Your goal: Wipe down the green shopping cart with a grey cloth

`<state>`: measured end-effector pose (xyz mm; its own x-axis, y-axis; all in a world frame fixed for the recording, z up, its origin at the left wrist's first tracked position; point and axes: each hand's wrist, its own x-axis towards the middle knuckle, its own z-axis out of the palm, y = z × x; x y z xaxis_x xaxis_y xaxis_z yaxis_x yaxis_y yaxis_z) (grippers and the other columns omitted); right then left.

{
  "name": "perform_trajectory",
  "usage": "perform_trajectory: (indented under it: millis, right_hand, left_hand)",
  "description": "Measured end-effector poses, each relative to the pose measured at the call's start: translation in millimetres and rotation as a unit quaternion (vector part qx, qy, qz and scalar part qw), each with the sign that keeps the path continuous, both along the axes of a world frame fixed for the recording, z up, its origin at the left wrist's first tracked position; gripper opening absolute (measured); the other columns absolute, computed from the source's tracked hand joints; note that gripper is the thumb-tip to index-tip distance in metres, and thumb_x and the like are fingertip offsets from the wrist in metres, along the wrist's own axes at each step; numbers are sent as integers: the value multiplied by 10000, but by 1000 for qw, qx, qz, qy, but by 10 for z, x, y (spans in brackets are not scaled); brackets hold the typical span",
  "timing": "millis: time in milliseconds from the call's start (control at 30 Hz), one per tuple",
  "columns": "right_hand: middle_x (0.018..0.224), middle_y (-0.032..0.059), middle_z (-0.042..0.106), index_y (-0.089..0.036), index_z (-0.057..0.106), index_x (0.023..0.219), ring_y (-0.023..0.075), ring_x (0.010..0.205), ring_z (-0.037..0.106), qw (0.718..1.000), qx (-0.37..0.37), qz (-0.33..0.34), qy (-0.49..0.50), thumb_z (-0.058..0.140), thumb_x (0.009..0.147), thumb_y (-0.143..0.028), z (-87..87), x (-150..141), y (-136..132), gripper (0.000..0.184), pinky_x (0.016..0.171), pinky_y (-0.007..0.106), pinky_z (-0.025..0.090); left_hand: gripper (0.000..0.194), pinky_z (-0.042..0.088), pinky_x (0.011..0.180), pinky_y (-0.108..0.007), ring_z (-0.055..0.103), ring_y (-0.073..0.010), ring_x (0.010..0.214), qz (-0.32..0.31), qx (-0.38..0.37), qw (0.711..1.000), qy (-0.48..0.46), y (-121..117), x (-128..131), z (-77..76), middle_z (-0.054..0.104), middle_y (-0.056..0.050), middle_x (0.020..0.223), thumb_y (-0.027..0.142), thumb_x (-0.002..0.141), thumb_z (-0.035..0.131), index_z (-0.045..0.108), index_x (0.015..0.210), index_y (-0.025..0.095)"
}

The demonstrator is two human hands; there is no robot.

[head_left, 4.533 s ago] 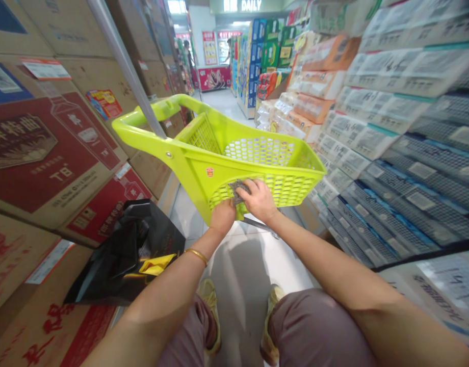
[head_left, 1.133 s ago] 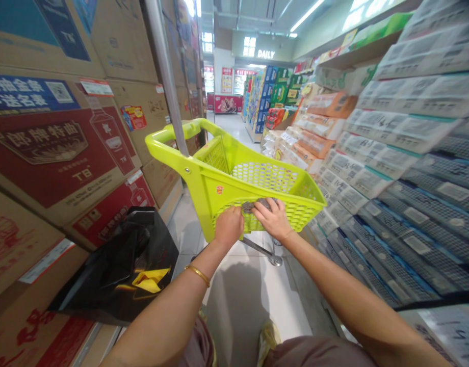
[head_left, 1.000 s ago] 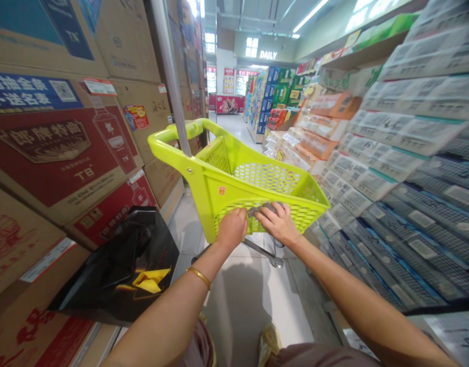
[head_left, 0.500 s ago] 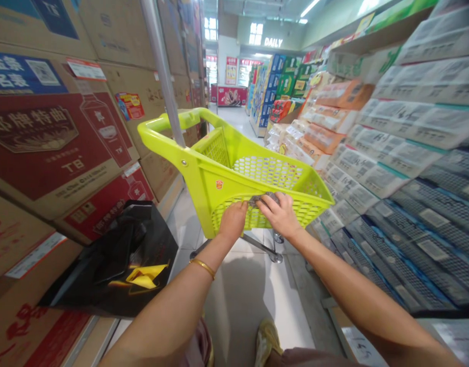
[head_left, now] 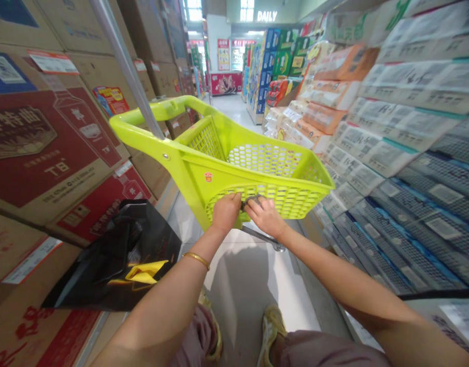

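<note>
Closer to the left hand (head_left: 225, 211) and slightly lower than a moment ago, the person's right hand (head_left: 265, 216) works against the near side of the lime-green shopping cart (head_left: 196, 176). Its fingers bend over a crumpled dark-grey cloth (head_left: 254, 198), which lies against the latticed side panel (head_left: 295, 201). The left hand is curled nearly into a fist at the same lattice, just beside the cloth; whether it pinches the cloth's end or grips the basket, one cannot tell. The cart stands in a store aisle, between stacked liquor cartons (head_left: 16, 137) and wrapped tissue packs (head_left: 418, 86), with a black bag (head_left: 142, 224) on the floor near its rear. The job appears to be partway through: both hands are at the middle of the panel, and the cloth has not been put down. Which stretch of lattice has been dealt with does not show, since the plastic looks alike throughout. The lattice toward the front end, the rim and the handle (head_left: 131, 130) are untouched at this instant, and the far side's outer face is hidden.
</note>
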<state>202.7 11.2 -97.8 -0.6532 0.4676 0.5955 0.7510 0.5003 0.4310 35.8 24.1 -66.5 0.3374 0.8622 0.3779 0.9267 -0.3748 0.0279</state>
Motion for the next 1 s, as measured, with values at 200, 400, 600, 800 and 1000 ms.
perform_trajectory:
  millis: [200,400,600,800,1000]
  right_hand:
    - [1070,66,598,-224,630,1009,215,994,396,1000,-5,12,-18,411,908,-238,-54,28,-40,242,788,355,280]
    - [1090,75,572,-251,595,1071,234,1018,379,988,57,-49,131,404,911,-223,548,-142,138,251,813,383,274]
    - [1125,73,558,-236,612,1020,225,964,389,994,12,-45,99,415,909,-230,399,-186,59,226,771,364,287]
    - [1043,66,597,-199,635,934,190,874,407,1000,-21,-11,20,403,911,-198,-73,-109,-33,233,708,338,261]
    - [938,54,613,-192,636,849,173,819,401,1000,-17,12,11,429,908,-195,-9,-111,-46,215,684,327,237]
  left_hand:
    - [303,386,651,-276,592,-194,803,-1,23,1000,10,0,-12,-53,637,-87,840,202,925,346,572,1123,167]
    - [336,368,644,-281,580,-197,802,3,18,1000,10,23,-3,-72,639,-89,835,228,940,303,611,1059,165]
    - [312,375,654,-276,580,-188,796,1,7,1000,6,20,-21,-54,640,-91,833,227,931,336,636,989,162]
    - [337,395,662,-275,587,-190,813,-2,27,1000,-7,20,-22,-75,636,-92,823,216,933,317,585,1131,170]
    - [324,398,661,-263,595,-187,820,-3,29,1000,-3,19,-25,-76,636,-88,822,202,924,344,574,1150,174]
